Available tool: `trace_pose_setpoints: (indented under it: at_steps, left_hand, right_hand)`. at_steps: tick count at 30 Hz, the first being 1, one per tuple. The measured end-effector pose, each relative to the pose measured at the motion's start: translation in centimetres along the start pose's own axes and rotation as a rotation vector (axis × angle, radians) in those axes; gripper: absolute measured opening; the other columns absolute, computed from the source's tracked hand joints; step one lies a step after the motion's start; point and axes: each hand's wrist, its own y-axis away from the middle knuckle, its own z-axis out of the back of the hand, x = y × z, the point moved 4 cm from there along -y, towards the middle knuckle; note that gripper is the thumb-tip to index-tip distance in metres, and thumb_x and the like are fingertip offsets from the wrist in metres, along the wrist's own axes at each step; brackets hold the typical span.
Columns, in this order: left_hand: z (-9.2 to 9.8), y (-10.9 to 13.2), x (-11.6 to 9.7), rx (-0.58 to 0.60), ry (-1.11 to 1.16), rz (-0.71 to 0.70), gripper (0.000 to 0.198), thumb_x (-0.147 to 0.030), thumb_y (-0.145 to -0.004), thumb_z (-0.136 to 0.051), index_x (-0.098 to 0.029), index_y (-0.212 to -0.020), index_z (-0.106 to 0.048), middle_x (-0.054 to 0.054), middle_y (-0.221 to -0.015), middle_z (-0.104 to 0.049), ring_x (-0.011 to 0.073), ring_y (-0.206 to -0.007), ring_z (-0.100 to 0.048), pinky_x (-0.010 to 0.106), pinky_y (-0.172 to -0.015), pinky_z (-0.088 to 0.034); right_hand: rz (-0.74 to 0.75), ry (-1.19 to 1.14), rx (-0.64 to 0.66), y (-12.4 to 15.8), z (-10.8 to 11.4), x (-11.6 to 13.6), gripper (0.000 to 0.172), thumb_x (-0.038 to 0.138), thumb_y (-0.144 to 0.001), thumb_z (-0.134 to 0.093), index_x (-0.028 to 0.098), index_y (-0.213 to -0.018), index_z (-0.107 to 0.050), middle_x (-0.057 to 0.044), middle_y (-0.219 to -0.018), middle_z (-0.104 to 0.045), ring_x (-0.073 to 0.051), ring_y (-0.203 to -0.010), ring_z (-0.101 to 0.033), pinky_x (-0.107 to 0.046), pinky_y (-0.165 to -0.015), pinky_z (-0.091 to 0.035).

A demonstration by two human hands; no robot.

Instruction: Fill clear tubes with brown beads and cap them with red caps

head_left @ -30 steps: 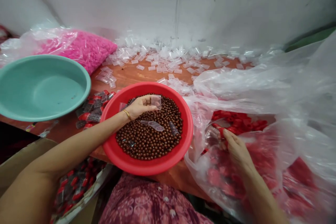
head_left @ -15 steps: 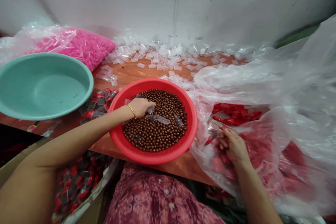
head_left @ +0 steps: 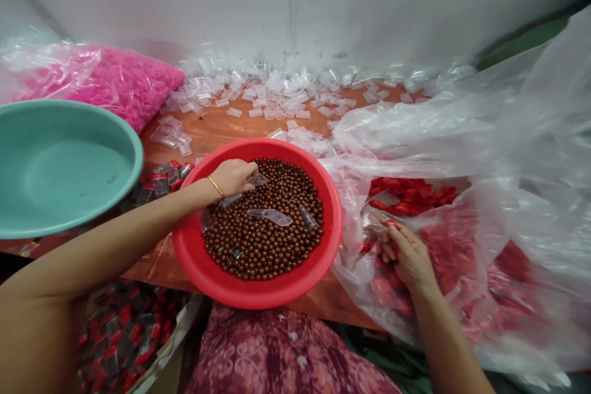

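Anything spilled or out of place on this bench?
Yes. Small clear tubs lie strewn loose over the table by the wall, outside any container. In the red basin, a clear scoop and a few stray tubs lie on the brown balls; the left hand grips one tub. Nothing looks broken.

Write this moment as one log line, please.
left hand: clear container pinched, in brown balls, red basin | right hand: among red caps, plastic bag | teal basin: left side
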Motion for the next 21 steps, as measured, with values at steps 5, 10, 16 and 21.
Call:
trace_pose_setpoints:
  at_steps: [5,10,16,21]
  left_hand:
    - [-0.8,-0.3,-0.2,0.039,0.096,-0.04,0.024,-0.03,-0.082,-0.055,-0.021,-0.102,-0.066,0.004,-0.104,-0.068,0.0175,-0.096,-0.061,0.024,-0.08,-0.043]
    - [0.3,-0.9,0.2,-0.015,-0.181,0.018,0.029,-0.023,-0.089,-0.039,-0.013,-0.098,-0.066,0.012,-0.095,-0.065,0.0191,-0.088,-0.061,0.026,-0.072,-0.043]
    - [-1.1,-3.5,-3.1,0.041,-0.182,-0.145,0.03,-0.012,-0.086,-0.037,-0.01,-0.093,-0.066,0.015,-0.093,-0.066,0.0216,-0.091,-0.062,0.029,-0.076,-0.046]
    - [-2.3,-4.2,-4.0,-0.042,0.263,-0.133,0.031,-0.009,-0.075,-0.049,-0.017,-0.1,-0.066,0.005,-0.1,-0.069,0.0181,-0.099,-0.061,0.027,-0.09,-0.045]
  right_hand:
    - [-0.015,-0.022,-0.019,-0.1,0.1,-0.2,0.035,0.047,-0.064,-0.07,0.02,-0.085,-0.06,0.008,-0.055,-0.047,-0.002,-0.032,-0.031,-0.017,-0.029,-0.03]
    - [0.0,0.025,0.007,-0.2,0.0,-0.1,0.032,0.048,-0.069,-0.066,0.021,-0.083,-0.059,0.008,-0.048,-0.042,-0.005,-0.033,-0.033,-0.018,-0.03,-0.03]
    - [0.005,0.019,-0.005,-0.1,0.1,-0.1,0.032,0.049,-0.069,-0.066,0.021,-0.083,-0.058,0.007,-0.052,-0.045,-0.004,-0.033,-0.031,-0.018,-0.03,-0.03]
    - [-0.026,0.0,0.006,0.2,-0.1,0.0,0.031,0.048,-0.069,-0.066,0.021,-0.079,-0.055,0.007,-0.05,-0.045,-0.005,-0.034,-0.032,-0.019,-0.031,-0.031]
